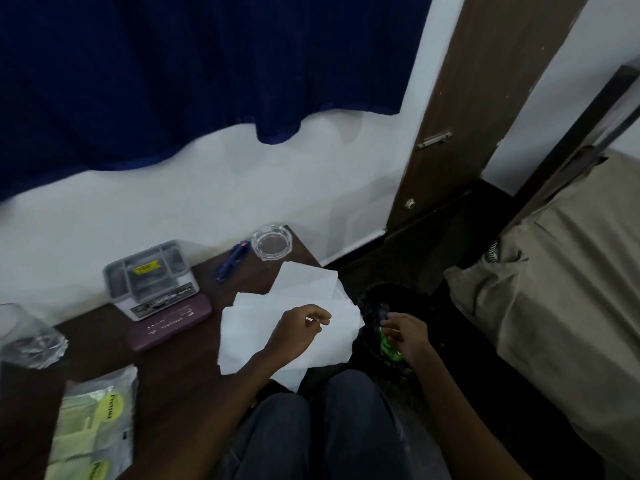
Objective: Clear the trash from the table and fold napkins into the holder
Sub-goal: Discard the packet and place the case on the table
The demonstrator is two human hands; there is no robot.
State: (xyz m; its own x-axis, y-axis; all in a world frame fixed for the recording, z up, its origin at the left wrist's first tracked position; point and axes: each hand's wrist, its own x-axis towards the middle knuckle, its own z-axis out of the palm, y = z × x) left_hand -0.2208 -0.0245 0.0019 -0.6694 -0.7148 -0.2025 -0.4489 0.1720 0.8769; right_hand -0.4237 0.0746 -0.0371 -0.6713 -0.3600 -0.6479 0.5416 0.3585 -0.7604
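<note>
1 loose napkin pile point(308, 282), sheet count unclear. 1 holder point(149, 275) left of pile, 1 bin point(375, 294) just right. My L hand point(301, 329) curls over pile, grip unclear. R hand point(407, 336), right of pile, grips 1 green wrapper point(387, 348).

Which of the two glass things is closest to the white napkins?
The round glass ashtray at the far corner of the table, right beside the napkins; the other glass piece stands at the left edge.
</note>
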